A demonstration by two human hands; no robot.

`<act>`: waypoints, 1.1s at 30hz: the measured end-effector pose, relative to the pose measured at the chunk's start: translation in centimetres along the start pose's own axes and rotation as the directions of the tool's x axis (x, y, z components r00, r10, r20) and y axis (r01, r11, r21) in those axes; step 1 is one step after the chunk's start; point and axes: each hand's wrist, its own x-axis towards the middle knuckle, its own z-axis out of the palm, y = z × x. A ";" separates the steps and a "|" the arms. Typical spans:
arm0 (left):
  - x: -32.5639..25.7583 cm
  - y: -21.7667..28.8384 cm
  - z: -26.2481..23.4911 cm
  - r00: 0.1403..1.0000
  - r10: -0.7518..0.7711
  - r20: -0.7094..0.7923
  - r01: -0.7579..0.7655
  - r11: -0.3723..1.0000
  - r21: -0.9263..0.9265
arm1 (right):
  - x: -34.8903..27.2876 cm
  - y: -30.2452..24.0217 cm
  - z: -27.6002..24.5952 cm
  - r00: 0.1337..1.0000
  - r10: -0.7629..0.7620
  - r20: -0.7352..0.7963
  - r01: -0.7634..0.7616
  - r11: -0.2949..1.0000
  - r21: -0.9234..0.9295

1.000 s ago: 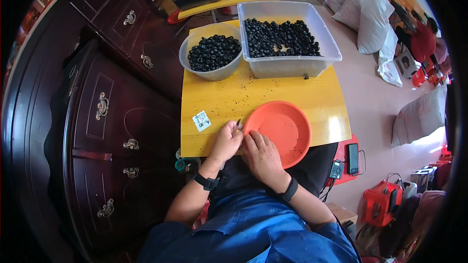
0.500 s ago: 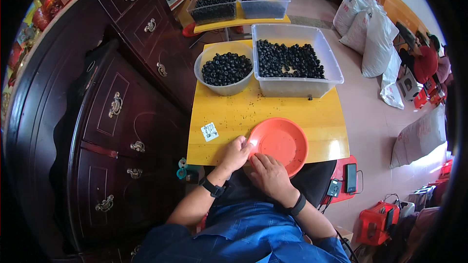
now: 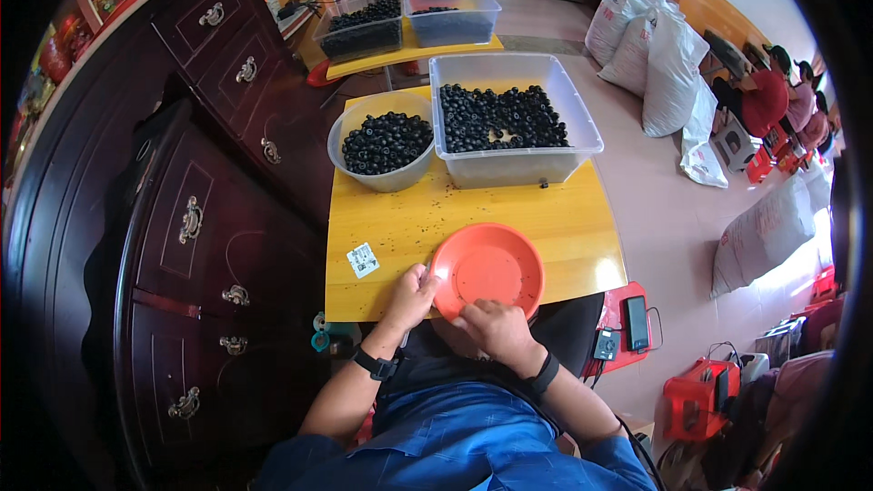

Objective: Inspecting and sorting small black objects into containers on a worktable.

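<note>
An orange-red shallow plastic basin [image 3: 488, 259] sits at the near edge of the yellow table [image 3: 391, 214], partly over the edge, with dark specks inside. My left hand [image 3: 411, 298] grips its left rim, thumb on top. A thin pale sliver shows below that hand; I cannot tell what it is. My right hand [image 3: 500, 332] is closed, fingers curled down at the basin's near rim. Whatever those fingers may hold is hidden. Beyond the basin stand a round clear tub [image 3: 388, 182] and a rectangular clear bin [image 3: 518, 171], both holding small round black pieces, some with holes.
A white printed label [image 3: 362, 260] and scattered dark crumbs lie on the table. One loose black piece [image 3: 544, 184] rests before the bin. Dark drawers [image 3: 195, 236] border the left. Right of the table, a red stool [image 3: 624, 327] carries electronic devices. Another person sits behind a farther table.
My right hand has moved from the basin's left-near side to its near rim, and its extended fingers have curled in. The left hand keeps hold of the rim. The whole view has shifted slightly.
</note>
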 end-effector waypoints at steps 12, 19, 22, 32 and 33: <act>-2.9 4.4 -1.3 0.945 -0.207 0.255 0.279 0.916 -0.289 | 2.0 2.2 -3.4 0.761 0.465 0.452 0.006 -0.702 0.712; -3.8 5.1 -1.8 0.955 -0.016 0.297 0.051 0.993 -0.109 | 1.7 2.3 -2.0 0.795 0.415 0.442 -0.056 -0.676 0.735; -4.4 7.9 -1.4 0.969 0.105 0.225 -0.080 0.990 -0.118 | 2.0 1.2 -1.7 0.774 0.462 0.432 -0.147 -0.533 0.833; -4.9 10.7 0.7 0.874 0.461 0.152 -0.485 0.832 0.267 | 1.9 -0.6 -0.9 0.815 0.433 0.384 -0.213 -0.393 0.894; -4.9 10.8 0.8 0.874 0.459 0.156 -0.485 0.833 0.265 | 1.8 -0.6 -0.9 0.817 0.432 0.382 -0.242 -0.345 0.907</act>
